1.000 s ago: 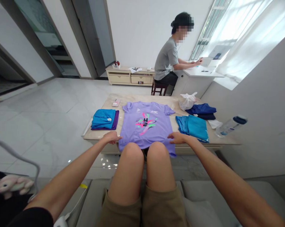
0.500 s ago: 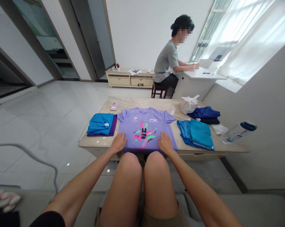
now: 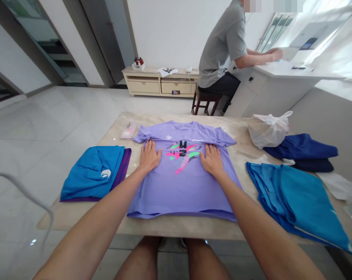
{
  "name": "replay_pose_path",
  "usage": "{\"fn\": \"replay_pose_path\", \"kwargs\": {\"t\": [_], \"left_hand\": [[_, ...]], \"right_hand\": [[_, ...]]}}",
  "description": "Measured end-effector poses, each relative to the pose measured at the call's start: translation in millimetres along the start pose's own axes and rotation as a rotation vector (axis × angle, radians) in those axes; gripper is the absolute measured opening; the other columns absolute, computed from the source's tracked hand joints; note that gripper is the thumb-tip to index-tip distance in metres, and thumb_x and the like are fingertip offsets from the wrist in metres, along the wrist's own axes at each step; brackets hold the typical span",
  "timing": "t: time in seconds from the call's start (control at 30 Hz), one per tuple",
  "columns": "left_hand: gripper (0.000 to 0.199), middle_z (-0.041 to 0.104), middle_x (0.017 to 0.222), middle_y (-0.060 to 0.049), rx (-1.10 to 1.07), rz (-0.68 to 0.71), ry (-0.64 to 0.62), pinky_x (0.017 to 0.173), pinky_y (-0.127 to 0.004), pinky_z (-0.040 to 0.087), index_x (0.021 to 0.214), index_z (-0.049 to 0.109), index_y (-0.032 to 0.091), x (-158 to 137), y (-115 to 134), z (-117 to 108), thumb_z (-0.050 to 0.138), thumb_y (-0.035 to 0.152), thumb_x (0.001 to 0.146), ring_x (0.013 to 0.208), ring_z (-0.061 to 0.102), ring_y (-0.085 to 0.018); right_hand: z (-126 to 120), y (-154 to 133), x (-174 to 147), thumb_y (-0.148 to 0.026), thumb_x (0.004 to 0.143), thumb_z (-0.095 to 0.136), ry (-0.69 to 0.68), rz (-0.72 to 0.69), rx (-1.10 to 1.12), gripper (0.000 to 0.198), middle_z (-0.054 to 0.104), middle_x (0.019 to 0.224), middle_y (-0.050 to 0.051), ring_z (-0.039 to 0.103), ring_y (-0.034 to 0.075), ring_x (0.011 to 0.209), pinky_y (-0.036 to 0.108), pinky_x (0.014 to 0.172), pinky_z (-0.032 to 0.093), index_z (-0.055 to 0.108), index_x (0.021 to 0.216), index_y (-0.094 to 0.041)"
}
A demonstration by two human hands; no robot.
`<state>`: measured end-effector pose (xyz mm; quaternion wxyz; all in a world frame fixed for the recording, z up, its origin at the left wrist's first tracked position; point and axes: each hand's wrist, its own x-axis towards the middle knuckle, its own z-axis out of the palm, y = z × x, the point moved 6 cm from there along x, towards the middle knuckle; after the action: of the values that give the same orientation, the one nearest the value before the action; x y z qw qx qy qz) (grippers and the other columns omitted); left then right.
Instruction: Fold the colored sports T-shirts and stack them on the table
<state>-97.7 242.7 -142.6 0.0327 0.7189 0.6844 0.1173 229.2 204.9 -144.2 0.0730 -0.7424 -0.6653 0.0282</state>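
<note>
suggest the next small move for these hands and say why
Probably draw the left hand and right hand toward the hem: both lie flat on the shirt, and a crease crosses its chest near their fingertips.

One left hand (image 3: 150,157), one right hand (image 3: 212,159), one lavender T-shirt (image 3: 182,190), three clothing piles (image 3: 87,167), one plastic bag (image 3: 268,130), one stool (image 3: 208,94) and one co-worker (image 3: 218,56) show.

The lavender short-sleeved T-shirt (image 3: 170,192) is matt, lightly creased cloth, the beige marbled tabletop (image 3: 176,228) beneath looks smooth and glossy, the knotted translucent whitish bag (image 3: 268,131) at far right is thin, crinkled plastic, and the pale-grey floor tiles (image 3: 41,124) at left shine.
</note>
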Motion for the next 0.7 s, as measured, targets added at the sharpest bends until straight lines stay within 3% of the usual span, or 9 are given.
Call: {"fn": "replay_pose_path", "kwargs": {"t": [0.13,0.27,0.37,0.53,0.63,0.7], "left_hand": [[0.076,0.03,0.181,-0.02,-0.026,-0.015,0.007,0.14,-0.054,0.017,0.172,0.034,0.002,49.8,-3.5,4.5,0.033,0.046,0.11,0.17,0.026,-0.032],[0.074,0.03,0.181,-0.017,-0.047,-0.036,0.007,0.14,-0.053,0.017,0.175,0.03,0.007,37.2,-5.1,1.9,0.023,0.047,0.113,0.17,0.026,-0.03],[0.073,0.03,0.182,-0.014,-0.032,-0.046,0.014,0.14,-0.054,0.016,0.176,0.029,0.01,-6.5,-7.9,-6.1,0.021,0.048,0.114,0.17,0.025,-0.03],[0.069,0.033,0.18,-0.016,0.034,-0.027,-0.052,0.14,-0.057,0.015,0.172,0.039,0.008,-106.0,-9.6,-24.8,0.028,0.042,0.113,0.17,0.025,-0.031],[0.069,0.033,0.179,-0.02,0.083,-0.031,-0.076,0.137,-0.056,0.022,0.17,0.041,0.005,-167.3,-6.0,-45.1,0.034,0.039,0.111,0.169,0.028,-0.034],[0.065,0.044,0.173,-0.024,0.128,-0.006,-0.101,0.135,-0.057,0.027,0.163,0.052,0.005,-202.1,-2.0,-63.1,0.038,0.039,0.109,0.164,0.038,-0.036]], "right_hand": [[2.4,-1.5,51.2,-0.046,0.113,0.025,-0.006,0.018,0.001,0.075,0.024,0.183,0.018,0.019,0.032,0.171,0.048,0.138,0.015,0.031,0.175,-0.004],[3.8,-1.0,35.9,-0.045,0.114,0.024,0.017,0.03,-0.006,0.073,0.023,0.183,0.018,0.018,0.031,0.171,0.048,0.138,0.014,0.032,0.175,-0.006],[1.4,0.6,-9.9,-0.04,0.113,0.025,0.032,0.05,0.003,0.07,0.026,0.182,0.018,0.02,0.03,0.171,0.047,0.138,0.014,0.035,0.174,-0.006],[-9.1,-4.1,-110.8,-0.036,0.113,0.028,-0.014,0.023,0.002,0.068,0.024,0.182,0.017,0.02,0.029,0.171,0.046,0.138,0.014,0.036,0.173,-0.005],[-16.5,-6.0,-174.8,-0.036,0.114,0.03,-0.031,-0.002,-0.023,0.067,0.024,0.182,0.018,0.02,0.031,0.171,0.047,0.137,0.015,0.037,0.173,-0.005],[-23.6,-4.7,-215.0,-0.036,0.114,0.033,-0.019,-0.017,-0.047,0.066,0.027,0.181,0.021,0.025,0.032,0.169,0.048,0.136,0.019,0.04,0.171,-0.005]]}}
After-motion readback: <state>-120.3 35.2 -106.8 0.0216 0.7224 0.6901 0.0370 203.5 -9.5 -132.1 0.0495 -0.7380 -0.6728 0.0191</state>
